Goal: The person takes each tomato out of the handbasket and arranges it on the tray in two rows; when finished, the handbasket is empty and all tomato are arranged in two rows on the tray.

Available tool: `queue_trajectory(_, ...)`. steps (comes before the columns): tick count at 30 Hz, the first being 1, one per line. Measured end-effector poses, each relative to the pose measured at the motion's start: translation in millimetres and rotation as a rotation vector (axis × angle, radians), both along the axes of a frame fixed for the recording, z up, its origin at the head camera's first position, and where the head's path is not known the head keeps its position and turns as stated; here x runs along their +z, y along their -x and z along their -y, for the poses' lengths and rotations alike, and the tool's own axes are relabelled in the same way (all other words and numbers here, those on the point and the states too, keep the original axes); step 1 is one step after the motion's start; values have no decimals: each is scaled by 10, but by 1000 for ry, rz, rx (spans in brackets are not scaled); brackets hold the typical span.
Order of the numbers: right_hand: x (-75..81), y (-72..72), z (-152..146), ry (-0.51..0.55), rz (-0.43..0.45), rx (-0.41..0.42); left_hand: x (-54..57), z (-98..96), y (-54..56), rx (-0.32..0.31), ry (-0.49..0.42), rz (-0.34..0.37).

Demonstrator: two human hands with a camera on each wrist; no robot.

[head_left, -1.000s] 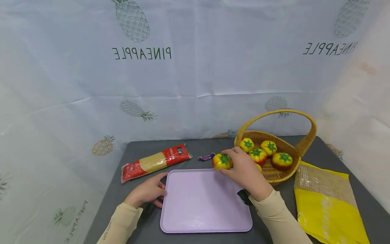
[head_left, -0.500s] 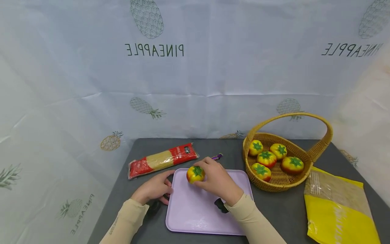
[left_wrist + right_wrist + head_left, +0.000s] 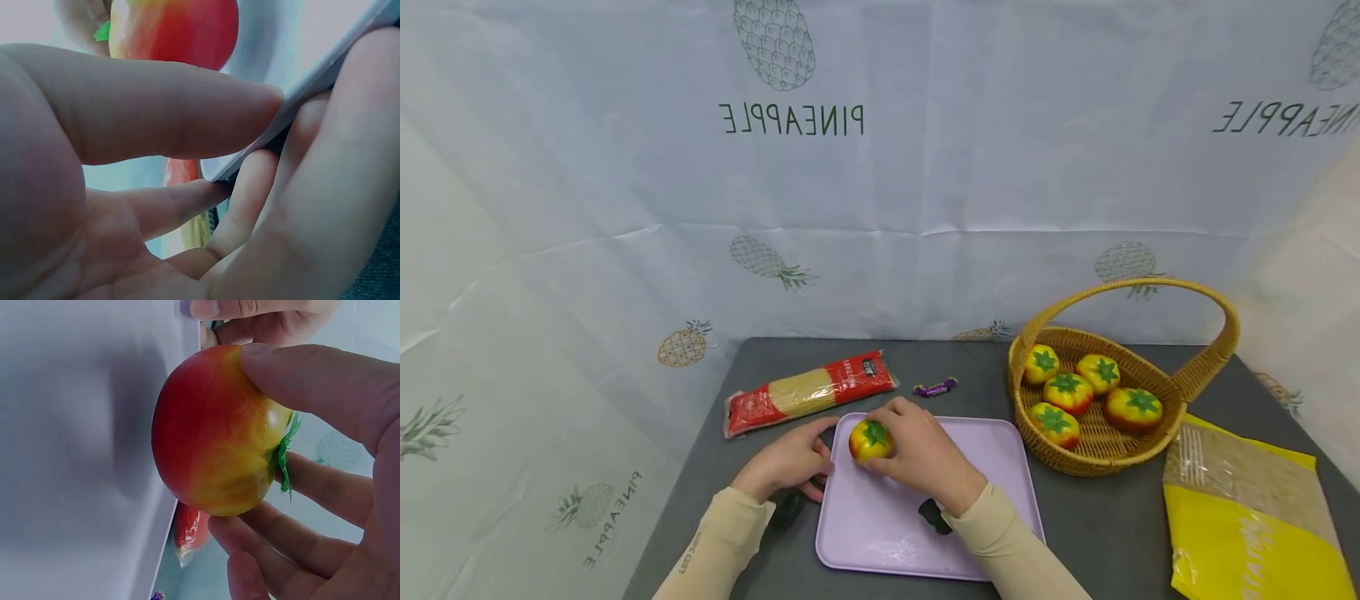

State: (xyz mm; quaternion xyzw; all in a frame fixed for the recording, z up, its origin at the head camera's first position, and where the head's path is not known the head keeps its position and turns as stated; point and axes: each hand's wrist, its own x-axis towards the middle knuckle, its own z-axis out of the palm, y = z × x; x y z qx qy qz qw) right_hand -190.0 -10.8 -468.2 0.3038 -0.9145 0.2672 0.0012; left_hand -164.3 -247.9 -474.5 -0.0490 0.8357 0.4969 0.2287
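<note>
My right hand (image 3: 923, 450) holds a yellow-and-red tomato (image 3: 215, 434) with a green leafy top, thumb on one side and fingers on the other. The tomato is over the far left part of a pale purple tray (image 3: 880, 533); in the right wrist view its red underside is close to the tray surface, and contact cannot be told. At the tray's left edge, my left hand (image 3: 790, 462) pinches the rim (image 3: 300, 94), its thumb on top and fingers beneath. The left wrist view also shows the tomato's red side just beyond the thumb.
A wicker basket (image 3: 1108, 454) with several similar tomatoes stands right of the tray. Behind the tray lie a red noodle packet (image 3: 812, 392) and a purple-wrapped candy (image 3: 936, 387). A yellow bag (image 3: 1258, 533) lies at the right on the dark table (image 3: 977, 367).
My right hand has carried the tomato left from beside the basket to above the tray's left part, and slightly lower. The left hand keeps its hold on the rim. The head view has shifted.
</note>
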Motion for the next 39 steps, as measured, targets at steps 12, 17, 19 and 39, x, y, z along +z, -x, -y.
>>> queue_trajectory(12,-77,-38,66,-17,-24,25,-15,9,17,-6,-20,8)
queue_trajectory(17,-100,-46,74,-20,-46,19,-27,9,8,-6,-22,9)
queue_trajectory(19,-98,-46,77,-22,-56,26,-19,4,4,-2,-12,9)
queue_trajectory(39,-61,-73,67,-54,-45,37,-43,-13,27,6,40,-2)
